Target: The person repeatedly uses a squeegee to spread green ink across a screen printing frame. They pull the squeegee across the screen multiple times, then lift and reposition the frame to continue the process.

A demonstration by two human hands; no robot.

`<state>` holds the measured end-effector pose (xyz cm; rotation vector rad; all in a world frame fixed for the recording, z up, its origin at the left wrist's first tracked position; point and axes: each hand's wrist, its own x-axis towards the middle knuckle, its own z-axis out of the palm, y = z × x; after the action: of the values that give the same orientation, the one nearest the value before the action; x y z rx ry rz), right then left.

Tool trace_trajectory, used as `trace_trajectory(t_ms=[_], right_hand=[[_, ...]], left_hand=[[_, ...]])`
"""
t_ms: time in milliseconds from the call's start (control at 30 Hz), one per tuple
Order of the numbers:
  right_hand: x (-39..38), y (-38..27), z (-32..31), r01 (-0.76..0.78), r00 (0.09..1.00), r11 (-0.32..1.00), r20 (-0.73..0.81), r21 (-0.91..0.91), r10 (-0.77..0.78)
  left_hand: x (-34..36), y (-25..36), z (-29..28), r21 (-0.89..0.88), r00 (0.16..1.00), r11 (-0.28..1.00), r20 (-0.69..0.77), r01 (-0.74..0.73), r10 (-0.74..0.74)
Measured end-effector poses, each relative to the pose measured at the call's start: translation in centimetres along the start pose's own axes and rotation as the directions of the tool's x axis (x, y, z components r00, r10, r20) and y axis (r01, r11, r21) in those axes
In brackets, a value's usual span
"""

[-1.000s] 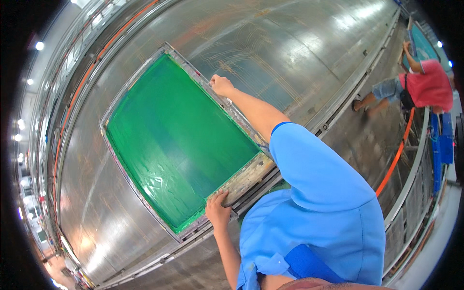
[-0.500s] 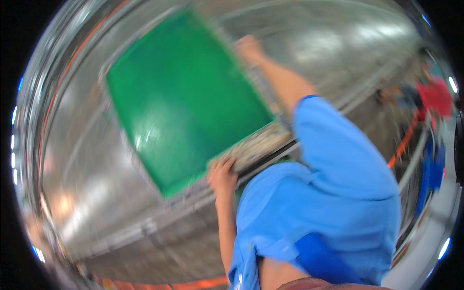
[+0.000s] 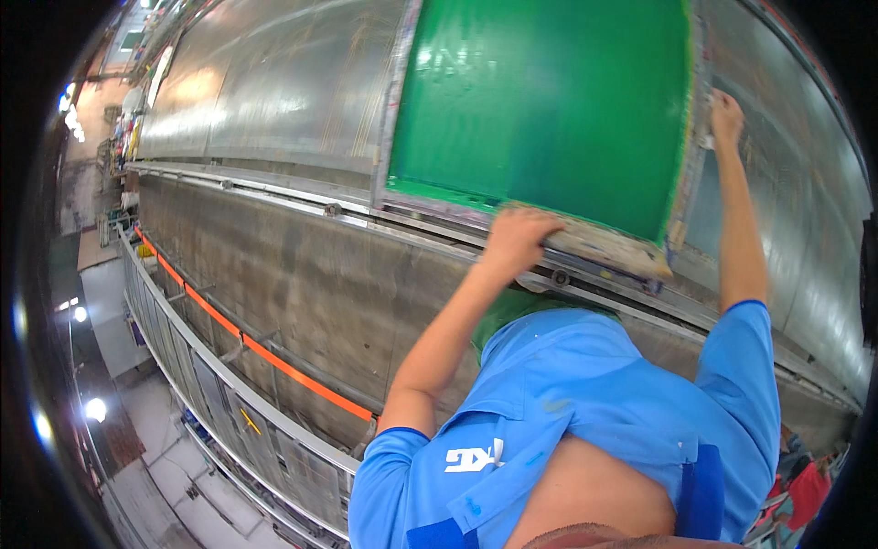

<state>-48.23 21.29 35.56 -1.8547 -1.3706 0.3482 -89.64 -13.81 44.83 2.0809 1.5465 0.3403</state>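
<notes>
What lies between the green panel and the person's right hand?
In the head view, the frame's narrow side rail lies between the green panel and right hand.

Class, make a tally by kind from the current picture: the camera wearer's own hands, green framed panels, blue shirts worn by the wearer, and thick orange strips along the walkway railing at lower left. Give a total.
Wearer's hands: 2 (left hand, right hand)
Green framed panel: 1
Blue shirt: 1
Orange strip: 1
Total: 5

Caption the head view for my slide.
Framed green panel, left hand on its near edge, right hand at its right edge.
</notes>
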Motion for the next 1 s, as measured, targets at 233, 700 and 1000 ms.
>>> trace_trajectory(t_ms=[233,700,1000], right_hand=[[-10.8,-17.8,12.7,0.008,1.0,0.986,-0.018,0.169,-0.006],[-20.2,-33.1,27.1,-0.284,0.953,0.903,-0.008,0.322,0.303],[-20.4,-31.7,28.4,-0.308,0.951,0.907,0.066,0.287,0.302]], left_hand=[[-2.5,-18.6,-10.5,-0.078,0.998,0.996,0.051,0.046,-0.042],[-8.6,-33.6,-20.3,0.183,0.981,0.976,0.132,0.115,-0.14],[-6.0,-31.8,-20.1,0.376,0.981,0.916,0.072,0.143,-0.183]])
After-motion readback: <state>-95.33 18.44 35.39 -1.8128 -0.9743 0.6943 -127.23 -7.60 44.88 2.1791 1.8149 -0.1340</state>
